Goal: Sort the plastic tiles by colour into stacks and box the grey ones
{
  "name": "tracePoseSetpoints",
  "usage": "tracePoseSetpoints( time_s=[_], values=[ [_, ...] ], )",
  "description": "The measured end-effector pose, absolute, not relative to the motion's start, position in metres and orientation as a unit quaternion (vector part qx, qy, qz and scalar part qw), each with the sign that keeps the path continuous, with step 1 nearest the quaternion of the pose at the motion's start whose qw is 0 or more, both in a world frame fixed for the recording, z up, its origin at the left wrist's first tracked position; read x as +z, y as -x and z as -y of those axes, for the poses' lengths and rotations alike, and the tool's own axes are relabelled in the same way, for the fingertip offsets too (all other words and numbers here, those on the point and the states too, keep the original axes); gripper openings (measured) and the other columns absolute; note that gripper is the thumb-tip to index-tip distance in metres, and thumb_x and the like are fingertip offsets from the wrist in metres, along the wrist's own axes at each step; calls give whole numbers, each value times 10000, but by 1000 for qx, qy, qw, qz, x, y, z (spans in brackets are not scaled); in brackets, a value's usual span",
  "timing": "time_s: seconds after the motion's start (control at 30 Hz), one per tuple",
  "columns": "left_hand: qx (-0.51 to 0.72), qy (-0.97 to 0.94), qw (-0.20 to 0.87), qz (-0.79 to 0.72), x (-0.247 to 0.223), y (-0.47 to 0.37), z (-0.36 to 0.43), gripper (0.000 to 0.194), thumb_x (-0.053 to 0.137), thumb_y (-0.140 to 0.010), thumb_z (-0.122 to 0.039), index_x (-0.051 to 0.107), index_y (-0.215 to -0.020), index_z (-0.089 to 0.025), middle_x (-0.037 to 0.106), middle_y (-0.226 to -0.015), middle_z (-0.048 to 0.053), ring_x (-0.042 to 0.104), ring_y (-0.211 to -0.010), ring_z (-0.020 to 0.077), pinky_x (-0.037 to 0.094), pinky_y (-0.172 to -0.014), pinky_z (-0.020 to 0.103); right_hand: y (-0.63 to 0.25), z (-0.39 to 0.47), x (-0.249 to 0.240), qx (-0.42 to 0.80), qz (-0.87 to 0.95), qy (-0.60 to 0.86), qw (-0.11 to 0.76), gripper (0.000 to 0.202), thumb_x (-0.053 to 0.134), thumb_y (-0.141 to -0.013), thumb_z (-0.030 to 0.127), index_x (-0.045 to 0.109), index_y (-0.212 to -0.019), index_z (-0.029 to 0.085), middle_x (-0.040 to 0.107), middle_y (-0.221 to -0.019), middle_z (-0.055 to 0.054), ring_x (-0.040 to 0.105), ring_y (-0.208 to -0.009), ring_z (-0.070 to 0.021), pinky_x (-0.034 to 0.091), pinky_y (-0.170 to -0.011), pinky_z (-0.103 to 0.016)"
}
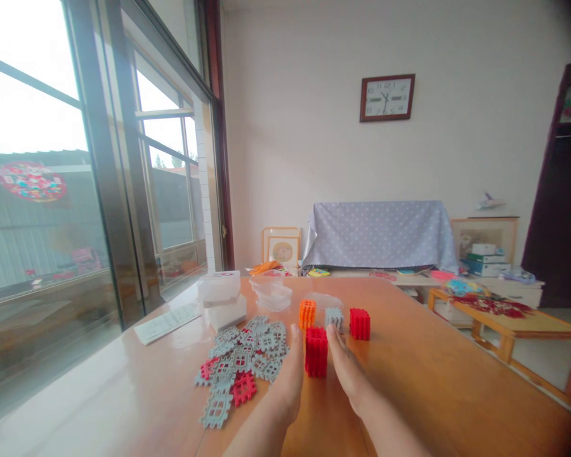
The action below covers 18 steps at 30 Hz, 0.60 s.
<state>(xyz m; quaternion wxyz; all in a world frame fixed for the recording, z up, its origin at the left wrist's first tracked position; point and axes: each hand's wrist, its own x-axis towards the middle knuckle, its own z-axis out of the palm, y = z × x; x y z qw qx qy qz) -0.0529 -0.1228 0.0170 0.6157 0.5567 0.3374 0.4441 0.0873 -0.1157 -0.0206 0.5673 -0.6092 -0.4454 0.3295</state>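
Head: red stack (316, 353) between grips (291, 374) (346, 367)

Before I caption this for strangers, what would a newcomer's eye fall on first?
Probably the taller red block, upright on the table between the left hand and right hand. Next, the heap of flat grey and red lattice pieces to its left, then the smaller orange block, grey block and second red block beyond it.
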Motion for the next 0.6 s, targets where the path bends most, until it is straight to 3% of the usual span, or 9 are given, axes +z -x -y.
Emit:
tracePoseSetpoints(
  time_s=[0.07, 0.13, 0.23, 0.37, 0.6],
  values=[
    [457, -535, 607, -370, 14, 60, 124, 915, 249, -909, -816, 338, -1589, -210, 169, -1684, 35, 51, -1564, 274, 72, -1288, 455, -93, 118, -17, 299, 459, 603, 580, 883, 382, -914, 777, 338, -1591, 211, 246, -1673, -53, 155, -1567, -277, 102, -1284, -489],
    [475, -531, 586, -385, 12, 72, 125, 888, 340, -919, -782, 359, -1578, -188, 181, -1687, 61, 104, -1568, 286, 94, -1287, 450, -99, 119, -15, 243, 474, 601, 596, 861, 384, -932, 745, 321, -1598, 203, 272, -1669, -63, 215, -1555, -281, 140, -1285, -458],
    [497, -561, 531, -396, 10, 98, 122, 746, 460, -924, -712, 541, -1456, -195, 396, -1617, 85, 287, -1530, 309, 190, -1273, 458, -100, 124, -14, 125, 504, 577, 630, 731, 366, -984, 654, 392, -1556, 200, 387, -1622, -103, 343, -1504, -277, 227, -1262, -447],
    [534, -583, 426, -440, 6, 140, 107, 553, 517, -926, -632, 689, -1225, -200, 680, -1343, 101, 554, -1323, 321, 375, -1166, 462, -90, 137, -12, 7, 569, 511, 644, 510, 419, -1016, 498, 517, -1428, 213, 556, -1466, -138, 513, -1358, -287, 389, -1162, -487],
    [603, -540, 255, -529, -10, 204, 78, 344, 519, -911, -452, 685, -1072, -197, 740, -1091, 89, 646, -1115, 294, 453, -1047, 442, -60, 158, -9, -15, 694, 445, 566, 375, 489, -991, 370, 592, -1337, 269, 623, -1370, -117, 547, -1314, -306, 453, -1116, -516]
  ],
)
